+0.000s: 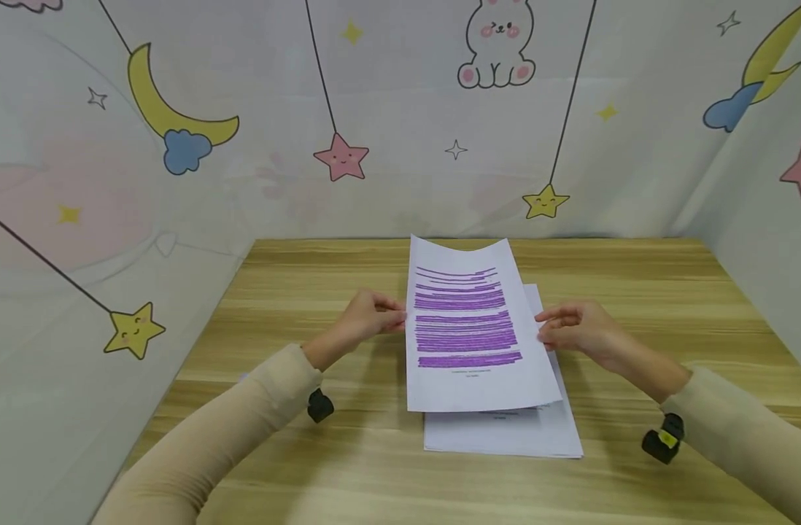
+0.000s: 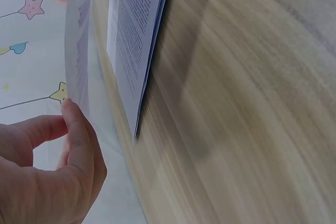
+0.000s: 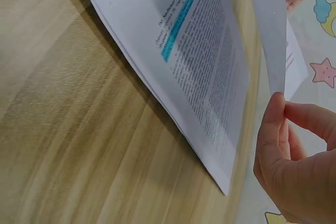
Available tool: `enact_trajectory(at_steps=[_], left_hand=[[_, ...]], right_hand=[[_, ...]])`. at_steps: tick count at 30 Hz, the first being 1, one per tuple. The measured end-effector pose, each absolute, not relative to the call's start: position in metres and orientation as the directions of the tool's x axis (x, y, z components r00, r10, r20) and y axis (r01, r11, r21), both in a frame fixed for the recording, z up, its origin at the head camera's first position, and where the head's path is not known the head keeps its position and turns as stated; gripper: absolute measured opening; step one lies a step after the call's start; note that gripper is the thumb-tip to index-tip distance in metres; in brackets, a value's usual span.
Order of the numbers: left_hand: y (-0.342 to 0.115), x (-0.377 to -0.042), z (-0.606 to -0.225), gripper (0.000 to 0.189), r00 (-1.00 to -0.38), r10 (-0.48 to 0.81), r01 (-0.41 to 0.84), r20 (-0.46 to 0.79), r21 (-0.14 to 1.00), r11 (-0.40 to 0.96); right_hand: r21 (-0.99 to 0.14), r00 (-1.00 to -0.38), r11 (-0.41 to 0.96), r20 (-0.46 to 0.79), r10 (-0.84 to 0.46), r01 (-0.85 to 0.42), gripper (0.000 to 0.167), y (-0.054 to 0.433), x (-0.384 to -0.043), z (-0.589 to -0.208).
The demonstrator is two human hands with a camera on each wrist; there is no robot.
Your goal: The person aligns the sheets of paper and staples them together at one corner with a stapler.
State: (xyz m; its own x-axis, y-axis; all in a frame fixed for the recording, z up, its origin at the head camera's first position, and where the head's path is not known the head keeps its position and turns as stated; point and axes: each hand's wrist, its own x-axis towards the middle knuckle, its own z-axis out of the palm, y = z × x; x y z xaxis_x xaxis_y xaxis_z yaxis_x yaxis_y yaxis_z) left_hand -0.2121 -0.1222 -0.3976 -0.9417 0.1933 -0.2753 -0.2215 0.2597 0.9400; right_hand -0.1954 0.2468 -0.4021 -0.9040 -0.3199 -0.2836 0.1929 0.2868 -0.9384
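A sheet of paper with rows of purple marker strokes is lifted above the table, its far edge sagging in the middle. My left hand pinches its left edge between thumb and fingers. On the opposite edge, my right hand pinches it the same way. Beneath the lifted sheet lies a thin stack of printed paper, mostly covered by it in the head view. In the right wrist view, the top page of the stack carries small text and a blue highlighted strip.
The wood-grain table extends around the papers. White cloth printed with stars, moons and a bunny hangs behind it and at both sides. A dark wrist device sits under the right cuff, another under the left.
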Motion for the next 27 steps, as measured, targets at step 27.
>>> enact_trajectory(at_steps=[27], left_hand=[[-0.104,-0.208,-0.414,0.016,-0.916,0.263,-0.233,-0.303,0.936,0.265]], right_hand=[[-0.935,-0.898,0.207,-0.339,-0.281,0.288,0.042,0.264,-0.184,-0.419]])
